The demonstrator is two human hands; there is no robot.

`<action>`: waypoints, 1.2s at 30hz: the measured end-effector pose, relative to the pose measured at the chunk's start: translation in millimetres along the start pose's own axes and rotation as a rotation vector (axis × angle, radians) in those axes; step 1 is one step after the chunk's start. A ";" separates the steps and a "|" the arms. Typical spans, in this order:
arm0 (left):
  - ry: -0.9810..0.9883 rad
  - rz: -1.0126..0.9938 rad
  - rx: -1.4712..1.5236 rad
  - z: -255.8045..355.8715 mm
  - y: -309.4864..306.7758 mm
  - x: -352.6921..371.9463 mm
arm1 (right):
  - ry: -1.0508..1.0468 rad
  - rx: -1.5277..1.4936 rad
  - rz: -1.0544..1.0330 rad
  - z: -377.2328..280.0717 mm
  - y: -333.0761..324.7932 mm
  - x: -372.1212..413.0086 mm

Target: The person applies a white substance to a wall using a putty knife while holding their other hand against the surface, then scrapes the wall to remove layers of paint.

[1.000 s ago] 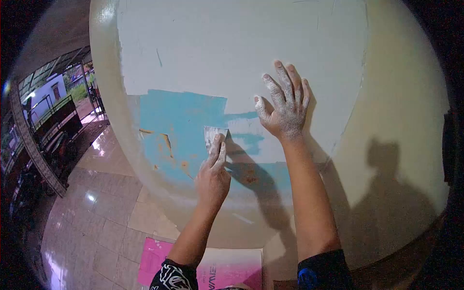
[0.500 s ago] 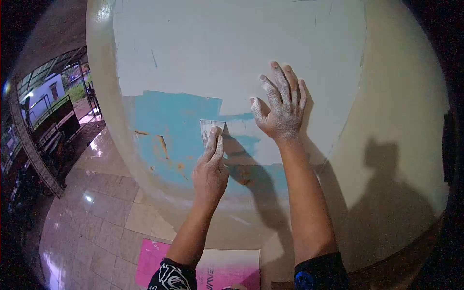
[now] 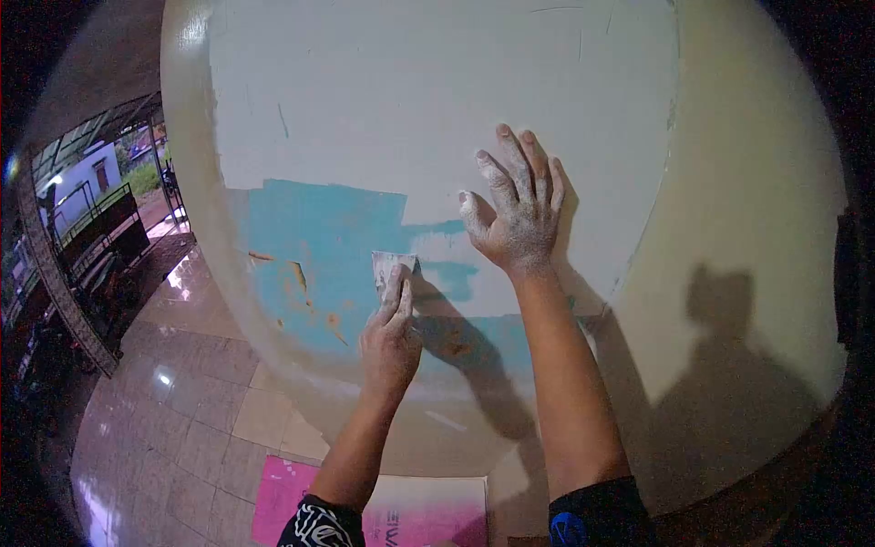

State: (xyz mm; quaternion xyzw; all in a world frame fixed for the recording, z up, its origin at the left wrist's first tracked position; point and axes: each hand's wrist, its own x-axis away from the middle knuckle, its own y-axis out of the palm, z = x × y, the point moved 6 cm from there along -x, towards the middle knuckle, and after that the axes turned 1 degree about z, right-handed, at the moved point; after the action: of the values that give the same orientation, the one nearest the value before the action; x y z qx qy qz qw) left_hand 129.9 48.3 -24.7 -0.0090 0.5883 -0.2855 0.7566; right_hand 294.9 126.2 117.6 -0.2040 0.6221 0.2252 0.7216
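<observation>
My left hand (image 3: 390, 342) is closed around a putty knife (image 3: 390, 264), its fingers pressed along the blade. The wide edge of the blade points up against a light blue patch (image 3: 328, 219) on a large curved, pale surface. Dusted with white powder, my right hand (image 3: 519, 205) lies flat with fingers spread on the smooth white coating (image 3: 392, 100), to the right of the knife. A white smear (image 3: 437, 246) crosses the blue between the two hands. Rusty brown marks (image 3: 333, 319) show in the lower part of the blue.
Pink and white cardboard (image 3: 428, 506) lies below my arms. Shiny floor tiles (image 3: 182, 410) spread to the left, towards an opening with a metal railing (image 3: 109, 228). My shadow (image 3: 729, 365) falls on the right of the curved surface.
My left hand and the putty knife have slid a little down across the blue patch. My right hand stays in place on the white coating. The view has shifted slightly.
</observation>
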 end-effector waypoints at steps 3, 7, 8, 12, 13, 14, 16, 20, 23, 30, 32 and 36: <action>0.008 0.019 -0.001 -0.5 0.6 -8.5 | 0.000 -0.029 0.005 1.2 1.9 0.6; -0.018 0.007 0.013 10.3 -4.8 -19.5 | 0.005 0.006 -0.031 0.0 1.4 1.4; -0.027 0.000 0.024 13.4 -7.2 -23.9 | 0.009 -0.005 -0.030 0.2 1.0 2.5; -0.039 -0.022 0.039 13.8 -6.7 -26.4 | 0.005 -0.041 -0.016 -0.5 0.2 5.6; -0.022 -0.001 0.059 14.2 -7.0 -24.7 | 0.007 -0.046 -0.016 -0.7 -0.2 5.4; -0.061 -0.008 0.095 12.8 -5.5 -21.1 | 0.003 -0.031 -0.017 -1.9 0.8 6.7; -0.069 -0.002 0.057 4.6 2.2 -12.0 | -0.008 -0.017 -0.022 -2.9 4.1 5.9; -0.049 0.009 0.070 -2.1 12.8 -1.2 | -0.018 -0.036 -0.079 1.7 5.2 0.2; -0.044 0.001 0.043 -9.1 16.2 2.7 | -0.158 0.050 -0.239 17.9 0.0 -9.4; -0.054 0.010 -0.004 -8.2 15.3 1.1 | -0.140 0.102 -0.254 35.4 -0.2 -3.6; -0.060 -0.016 -0.023 -10.3 15.9 0.3 | -0.113 0.115 -0.212 36.0 4.0 0.2; -0.114 -0.066 -0.007 -1.9 8.7 -3.9 | -0.095 0.079 -0.244 36.1 -2.8 -2.2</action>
State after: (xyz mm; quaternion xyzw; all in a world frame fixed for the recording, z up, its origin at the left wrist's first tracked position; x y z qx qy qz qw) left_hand 131.3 58.0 -24.9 -0.0471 0.5447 -0.3074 0.7789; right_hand 325.4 144.4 125.0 -0.2389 0.5663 0.1205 0.7796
